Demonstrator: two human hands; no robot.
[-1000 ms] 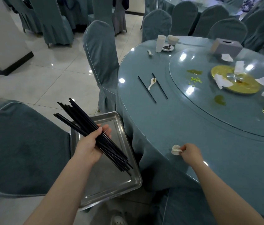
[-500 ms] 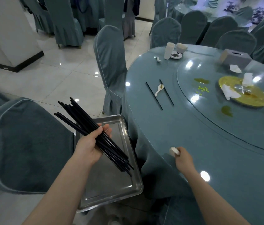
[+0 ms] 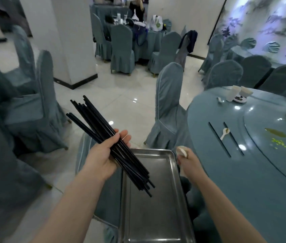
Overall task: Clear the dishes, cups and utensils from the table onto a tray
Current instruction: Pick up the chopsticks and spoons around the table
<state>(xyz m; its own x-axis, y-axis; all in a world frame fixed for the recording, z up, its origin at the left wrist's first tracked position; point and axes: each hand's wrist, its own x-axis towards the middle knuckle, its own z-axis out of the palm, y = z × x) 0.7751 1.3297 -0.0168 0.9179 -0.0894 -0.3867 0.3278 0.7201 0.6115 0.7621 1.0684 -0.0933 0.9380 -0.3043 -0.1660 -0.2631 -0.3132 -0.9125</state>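
Left hand (image 3: 101, 160) holds a bundle of black chopsticks (image 3: 114, 146) in a full-wrap grip, fingers curled over the top, thumb side underneath. Bundle angled: far ends fan out up-left over the floor, near ends point down-right over the steel tray (image 3: 156, 207). The sticks hang above the tray, not resting on it.

Right hand (image 3: 189, 163) pinches a small white spoon (image 3: 181, 151); narrow grip, bowl sticking up past the fingers. Hand sits at the tray's far-right corner, between the tray and the edge of the desk (image 3: 244, 190).

Tray lies low at near centre, apparently on a covered chair seat; support partly hidden. Nothing seen in it yet.

Still on the desk: two loose chopsticks (image 3: 219, 139) with another white spoon (image 3: 224, 133) between them, and at the far edge a white cup (image 3: 232, 92) beside a small dish (image 3: 240, 99) and a bowl. Food spills on the glass turntable at right.

Judged step: depositing spoon and bundle into the tray. Task early.

Risks:
- Bundle is splayed, ends uneven. If the grip opens from this height, sticks may bounce off the shallow rim and scatter to the floor.
- Spoon is at the tray's corner, not over its middle; an early drop could strike the rim or fall between tray and desk.
- Tray's footing looks soft; a load at one end might tip it.
- Frame is motion-blurred, so head is turning; aim may be off.
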